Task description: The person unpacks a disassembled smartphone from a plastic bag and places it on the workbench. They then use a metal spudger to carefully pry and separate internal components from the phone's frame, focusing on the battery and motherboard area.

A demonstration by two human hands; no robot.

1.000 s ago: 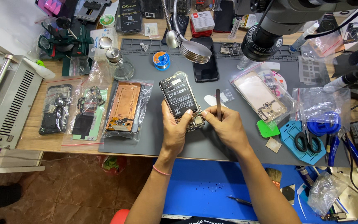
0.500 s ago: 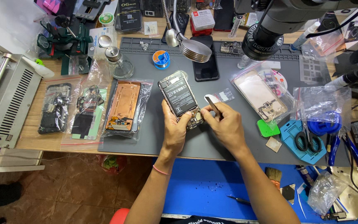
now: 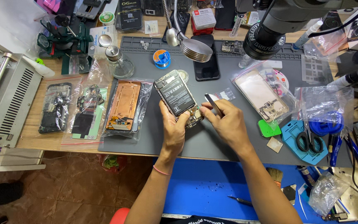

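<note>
Hands meet at the middle of a grey work mat [image 3: 154, 139] on a wooden desk. The left hand [image 3: 174, 128] is closed around the lower end of an opened phone [image 3: 178, 98], with the thumb on the left edge and the fingers curled under the right side. The phone lies tilted on the mat, its back cover is off, and a black battery fills most of its body. The right hand [image 3: 228, 122] touches the lower right corner of the phone. It pinches a thin metal tool [image 3: 213, 103] between the thumb and the first fingers; the tool points up and to the left, away from the phone. I cannot tell if the tip of the tool touches anything.

Just beside the phone on the left, an orange phone frame [image 3: 123, 105] lies in a clear plastic bag. Further left, two more bags with dark phone parts [image 3: 54, 108] lie on the bare wood. On the right side of the mat there is another bag with a pale phone back [image 3: 260, 93], and near it a small green pick [image 3: 269, 128]. Black scissors [image 3: 307, 139] rest on a blue holder near the right edge. Above the phone, a black phone [image 3: 206, 66] lies flat under a round metal lamp head [image 3: 196, 47]. A small glass bottle [image 3: 119, 64] stands at the upper left of the mat.
</note>
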